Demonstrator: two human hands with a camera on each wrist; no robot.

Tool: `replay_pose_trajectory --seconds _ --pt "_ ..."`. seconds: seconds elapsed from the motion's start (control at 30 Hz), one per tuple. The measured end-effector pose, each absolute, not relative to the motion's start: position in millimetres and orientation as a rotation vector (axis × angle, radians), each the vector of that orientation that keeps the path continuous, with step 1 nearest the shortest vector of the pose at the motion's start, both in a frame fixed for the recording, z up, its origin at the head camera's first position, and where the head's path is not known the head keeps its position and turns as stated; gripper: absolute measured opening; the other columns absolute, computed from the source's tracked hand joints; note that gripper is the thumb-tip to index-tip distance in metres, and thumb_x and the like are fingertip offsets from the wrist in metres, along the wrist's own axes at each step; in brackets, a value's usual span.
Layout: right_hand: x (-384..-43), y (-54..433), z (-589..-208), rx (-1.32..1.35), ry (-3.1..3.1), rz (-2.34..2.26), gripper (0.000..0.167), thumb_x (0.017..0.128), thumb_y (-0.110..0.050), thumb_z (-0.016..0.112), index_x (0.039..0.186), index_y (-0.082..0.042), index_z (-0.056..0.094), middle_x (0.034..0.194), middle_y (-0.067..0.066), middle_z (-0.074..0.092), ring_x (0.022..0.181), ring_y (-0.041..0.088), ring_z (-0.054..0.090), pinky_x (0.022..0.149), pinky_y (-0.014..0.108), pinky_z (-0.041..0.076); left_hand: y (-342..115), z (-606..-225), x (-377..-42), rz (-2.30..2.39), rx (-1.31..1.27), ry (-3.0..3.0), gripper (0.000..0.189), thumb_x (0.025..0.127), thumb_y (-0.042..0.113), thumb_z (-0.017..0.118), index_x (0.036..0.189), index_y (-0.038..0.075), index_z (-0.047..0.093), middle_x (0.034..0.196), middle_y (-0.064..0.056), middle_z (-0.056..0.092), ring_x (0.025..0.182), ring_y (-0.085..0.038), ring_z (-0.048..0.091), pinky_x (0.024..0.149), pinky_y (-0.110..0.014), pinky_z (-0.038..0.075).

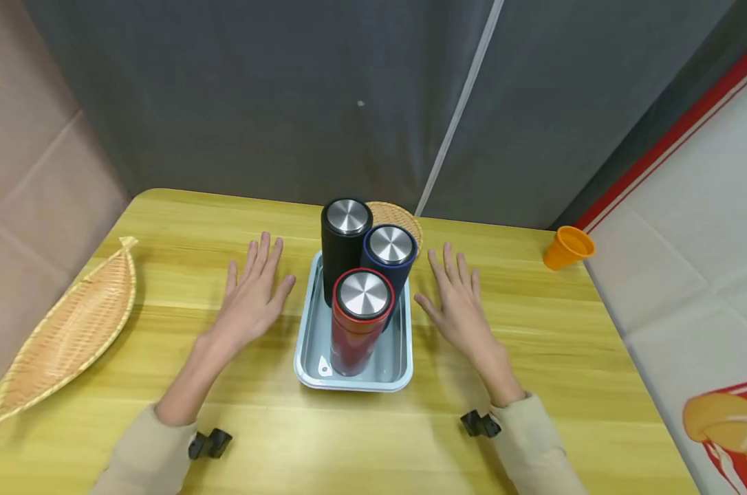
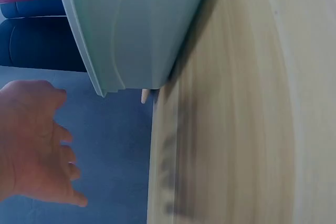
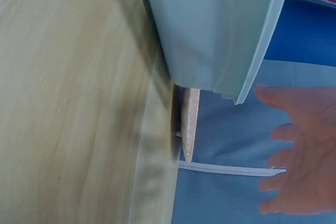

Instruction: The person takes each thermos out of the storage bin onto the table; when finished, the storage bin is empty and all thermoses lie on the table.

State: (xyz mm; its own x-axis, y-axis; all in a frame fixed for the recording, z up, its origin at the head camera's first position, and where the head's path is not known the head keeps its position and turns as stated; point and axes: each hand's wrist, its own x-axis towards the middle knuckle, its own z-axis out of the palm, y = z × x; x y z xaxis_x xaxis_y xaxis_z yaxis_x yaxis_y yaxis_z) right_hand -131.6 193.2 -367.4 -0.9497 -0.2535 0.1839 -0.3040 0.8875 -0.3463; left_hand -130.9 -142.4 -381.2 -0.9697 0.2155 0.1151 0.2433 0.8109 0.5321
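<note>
A light blue rectangular tub (image 1: 311, 375) holds three upright flasks with silver lids: a black flask (image 1: 336, 254) at the back left, a dark blue flask (image 1: 404, 271) on the right and a red flask (image 1: 355, 344) in front. My left hand (image 1: 250, 295) is spread, palm down, to the left of the tub, apart from it. On the other side my right hand (image 1: 460, 306) is spread in the same way, its thumb pointing toward the tub. Both wrist views show the tub's side wall (image 2: 142, 30) and empty hands held above the tabletop.
A round woven tray (image 1: 388, 213) lies behind the flasks, partly hidden. At the left edge is a long boat-shaped woven basket (image 1: 79, 323). An orange cup (image 1: 562, 251) stands at the back right. Grey fabric (image 1: 256, 103) closes off the back of the wooden table (image 1: 274, 440).
</note>
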Motion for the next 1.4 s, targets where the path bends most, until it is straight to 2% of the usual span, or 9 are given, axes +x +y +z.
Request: replay_pose_trajectory --seconds 0.27,0.5,0.6,0.67,0.83,0.97,1.13,1.3,1.4 --pt "-127 197 -358 0.588 -2.746 0.864 0.077 0.079 -0.001 0.077 0.146 -0.005 0.039 0.156 0.021 0.016 0.141 0.043 0.015 0.112 0.061 0.019 -133 -374 -129 -1.050 -0.475 -2.898 0.067 0.104 0.043 0.033 0.155 0.015 0.001 0.159 -0.001 -0.012 0.145 -0.024 -0.006 0.114 -0.060 0.006" --pt "-125 193 -353 0.709 -2.711 1.024 0.084 0.077 -0.004 0.081 0.148 -0.010 0.037 0.157 0.011 0.020 0.141 0.035 0.024 0.111 0.056 0.026 -130 -372 -130 -1.226 -0.487 -2.865 0.069 0.103 0.041 0.038 0.156 0.017 0.001 0.160 -0.003 -0.003 0.145 -0.027 0.003 0.116 -0.054 0.012" --pt "-125 188 -353 0.730 -2.683 1.126 0.088 0.076 -0.004 0.082 0.149 -0.010 0.034 0.156 0.010 0.025 0.139 0.032 0.029 0.110 0.052 0.031 -130 -372 -131 -1.295 -0.455 -2.884 0.070 0.103 0.037 0.043 0.156 0.017 0.002 0.160 -0.007 0.005 0.145 -0.032 0.010 0.115 -0.054 0.015" --pt "-126 183 -354 0.752 -2.657 1.225 0.089 0.076 -0.003 0.081 0.149 -0.008 0.032 0.154 0.011 0.030 0.137 0.031 0.033 0.110 0.049 0.033 -130 -373 -132 -1.355 -0.422 -2.887 0.070 0.102 0.034 0.046 0.156 0.013 0.007 0.159 -0.013 0.013 0.142 -0.037 0.020 0.113 -0.054 0.022" --pt "-127 172 -355 0.803 -2.608 1.437 0.086 0.076 0.000 0.080 0.147 -0.007 0.032 0.146 0.012 0.040 0.133 0.026 0.039 0.108 0.042 0.038 -128 -379 -137 -1.569 -0.370 -2.807 0.060 0.101 0.020 0.052 0.149 -0.003 0.026 0.145 -0.026 0.039 0.123 -0.042 0.049 0.097 -0.052 0.046" --pt "-129 167 -352 0.829 -2.563 1.507 0.084 0.075 0.003 0.080 0.145 -0.006 0.034 0.139 0.013 0.045 0.129 0.027 0.044 0.104 0.040 0.042 -124 -384 -140 -1.787 -0.318 -2.737 0.057 0.098 0.011 0.055 0.146 -0.007 0.030 0.131 -0.027 0.050 0.106 -0.038 0.060 0.078 -0.046 0.057" --pt "-133 162 -351 0.841 -2.560 1.564 0.082 0.076 0.005 0.078 0.145 -0.006 0.034 0.138 0.014 0.046 0.126 0.028 0.046 0.103 0.037 0.044 -122 -389 -141 -1.931 -0.231 -2.707 0.056 0.095 0.007 0.057 0.145 -0.005 0.034 0.122 -0.026 0.053 0.088 -0.029 0.064 0.063 -0.044 0.059" --pt "-133 158 -354 0.822 -2.540 1.656 0.082 0.079 0.005 0.076 0.147 -0.005 0.030 0.139 0.017 0.045 0.127 0.031 0.045 0.102 0.043 0.044 -121 -391 -140 -2.057 -0.201 -2.666 0.053 0.095 0.006 0.057 0.143 -0.003 0.038 0.115 -0.023 0.051 0.080 -0.020 0.063 0.059 -0.043 0.059" --pt "-133 157 -356 0.788 -2.530 1.685 0.083 0.079 0.005 0.075 0.147 -0.006 0.030 0.138 0.017 0.045 0.127 0.030 0.045 0.101 0.043 0.045 -121 -391 -141 -2.131 -0.194 -2.635 0.053 0.095 0.006 0.057 0.144 -0.002 0.037 0.113 -0.022 0.050 0.074 -0.018 0.062 0.059 -0.048 0.058"
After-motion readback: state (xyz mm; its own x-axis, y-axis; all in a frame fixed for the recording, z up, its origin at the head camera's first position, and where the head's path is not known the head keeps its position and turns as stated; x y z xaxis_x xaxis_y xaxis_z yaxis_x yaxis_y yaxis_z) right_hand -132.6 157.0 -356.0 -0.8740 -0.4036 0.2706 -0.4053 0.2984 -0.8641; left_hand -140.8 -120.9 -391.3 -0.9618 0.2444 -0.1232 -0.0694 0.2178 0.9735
